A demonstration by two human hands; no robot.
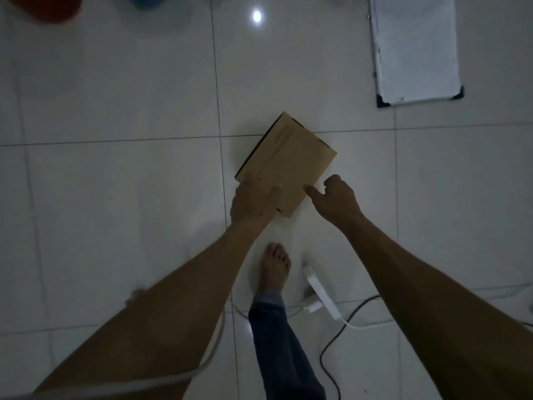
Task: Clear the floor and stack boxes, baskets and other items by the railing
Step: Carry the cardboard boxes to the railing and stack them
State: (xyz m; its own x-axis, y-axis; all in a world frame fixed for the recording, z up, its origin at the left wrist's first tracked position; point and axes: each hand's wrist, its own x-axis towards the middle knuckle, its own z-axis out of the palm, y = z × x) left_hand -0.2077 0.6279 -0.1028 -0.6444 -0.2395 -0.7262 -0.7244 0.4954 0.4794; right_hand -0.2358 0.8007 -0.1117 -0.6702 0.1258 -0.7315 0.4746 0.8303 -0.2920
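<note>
The left hand [253, 199] lies flat on the near corner of the cardboard box [288, 163], holding it. The right hand [336, 199], half open and empty, reaches beside it to help lift.

One head-worn camera looks almost straight down at the tiled floor [129, 197] from standing height. Both forearms enter from the lower corners, and a bare foot [275, 267] sits at lower centre.

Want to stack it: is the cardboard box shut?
Shut: the cardboard box lies flat on the floor, its top flaps closed.
</note>
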